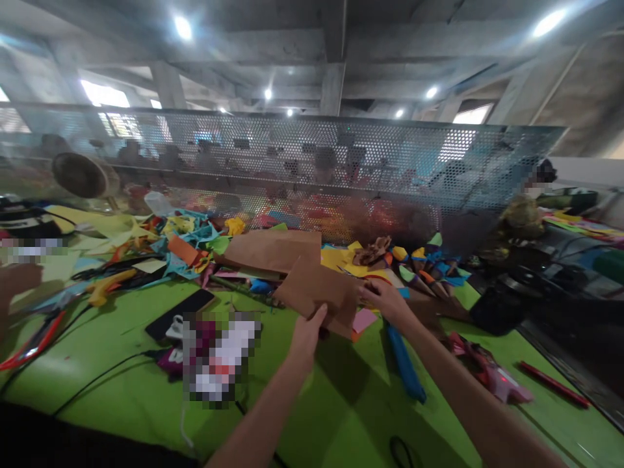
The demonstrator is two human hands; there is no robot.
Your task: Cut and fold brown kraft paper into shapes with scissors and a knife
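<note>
A folded-looking sheet of brown paper (pixel 316 286) is held up over the green table. My left hand (pixel 309 331) grips its lower edge, thumb on top and fingers hidden underneath. At the paper's right edge, my right hand (pixel 385 300) is closed, its bent fingertips pinching the edge. Behind lies a larger piece of brown paper (pixel 277 249). A pink paper piece (pixel 364 320) is just below my right hand, and a long blue tool (pixel 405 367) lies under my right forearm.
Colored paper scraps (pixel 195 227) are heaped along the back, before a perforated metal screen (pixel 292 156). On the left are a dark phone (pixel 180 313), a yellow-handled glue gun (pixel 110 286) and cables. To the right lie a pink-red tool (pixel 490 374) and a red pen (pixel 553 383).
</note>
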